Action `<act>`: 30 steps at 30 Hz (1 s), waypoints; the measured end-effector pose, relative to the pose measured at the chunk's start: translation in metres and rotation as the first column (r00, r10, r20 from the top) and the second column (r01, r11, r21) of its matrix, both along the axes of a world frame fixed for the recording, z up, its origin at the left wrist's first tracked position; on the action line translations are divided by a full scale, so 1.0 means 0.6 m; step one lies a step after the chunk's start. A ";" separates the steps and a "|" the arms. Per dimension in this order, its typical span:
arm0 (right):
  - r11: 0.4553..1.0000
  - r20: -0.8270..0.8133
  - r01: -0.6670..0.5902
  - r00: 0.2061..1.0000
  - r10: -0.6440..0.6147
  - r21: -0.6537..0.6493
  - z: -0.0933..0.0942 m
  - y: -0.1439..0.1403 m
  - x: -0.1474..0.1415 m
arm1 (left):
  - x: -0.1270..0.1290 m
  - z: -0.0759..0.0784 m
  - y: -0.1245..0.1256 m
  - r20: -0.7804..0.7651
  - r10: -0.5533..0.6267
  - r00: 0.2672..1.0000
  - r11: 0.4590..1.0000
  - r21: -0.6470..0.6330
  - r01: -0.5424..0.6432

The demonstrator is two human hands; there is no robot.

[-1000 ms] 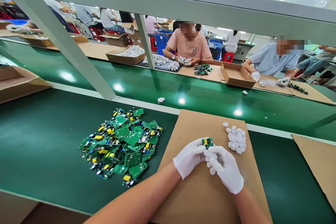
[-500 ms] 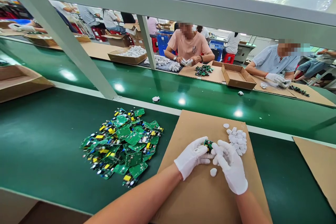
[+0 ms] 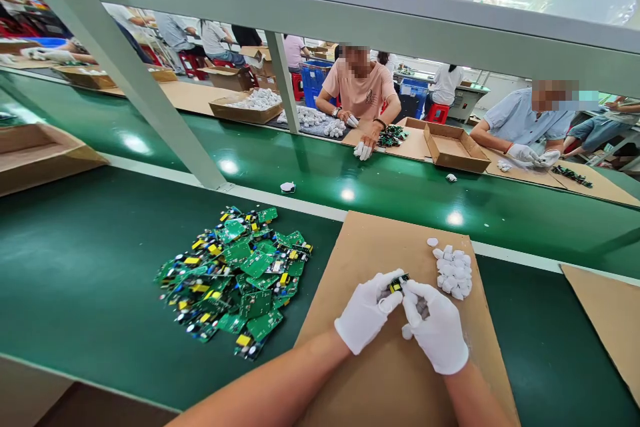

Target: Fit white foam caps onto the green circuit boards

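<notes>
Both my hands wear white gloves and meet over a brown cardboard sheet (image 3: 380, 373). My left hand (image 3: 367, 312) pinches a small green circuit board (image 3: 397, 282) at its fingertips. My right hand (image 3: 436, 330) touches the same board from the right and seems to cup a white plastic piece, largely hidden by the fingers. One white piece (image 3: 407, 331) lies on the cardboard just under my right hand. A small heap of white plastic pieces (image 3: 453, 270) sits to the upper right of my hands. A large pile of green circuit boards (image 3: 235, 277) lies on the green surface to the left.
A green conveyor belt (image 3: 350, 177) runs across beyond the cardboard, carrying white parts (image 3: 287, 187). Across it, seated people work at cardboard sheets and an open box (image 3: 453, 147). A grey slanted frame post (image 3: 150, 103) rises at left. Another cardboard sheet (image 3: 607, 317) lies at right.
My hands drew closer together around the circuit board and shifted slightly right. The white part on the conveyor drifted left. The person opposite reached a hand down to the belt edge.
</notes>
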State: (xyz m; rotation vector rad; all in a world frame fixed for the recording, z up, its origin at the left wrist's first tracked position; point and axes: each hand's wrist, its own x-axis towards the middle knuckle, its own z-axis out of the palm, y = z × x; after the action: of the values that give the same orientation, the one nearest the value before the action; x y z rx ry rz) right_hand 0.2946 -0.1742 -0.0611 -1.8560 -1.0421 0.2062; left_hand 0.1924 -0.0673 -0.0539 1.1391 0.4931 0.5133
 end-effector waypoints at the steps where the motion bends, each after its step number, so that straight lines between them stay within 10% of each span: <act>1: 1.000 0.077 0.001 0.997 0.000 -0.016 -0.001 0.001 0.001 | 0.000 0.001 -0.001 -0.010 -0.007 1.000 1.000 0.023 0.007; 12: 0.999 0.303 -0.014 0.953 0.026 -0.043 0.014 0.007 0.003 | 0.001 0.011 0.001 0.046 -0.071 0.996 0.943 -0.323 0.083; 21: 0.996 0.524 -0.073 0.851 0.037 0.048 -0.006 0.018 -0.001 | 0.012 0.010 -0.005 0.008 -0.065 0.998 0.996 -0.061 0.066; 30: 0.987 0.364 -0.144 0.925 0.110 0.069 -0.007 0.022 0.003 | 0.007 0.010 -0.002 0.053 -0.137 0.989 0.953 -0.264 0.147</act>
State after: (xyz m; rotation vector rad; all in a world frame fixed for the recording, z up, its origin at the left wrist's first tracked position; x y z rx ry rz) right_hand 0.2965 -0.1608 -0.0653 -1.7789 -1.4012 -0.1132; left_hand 0.1965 -0.0683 -0.0476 0.8967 0.4323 0.3288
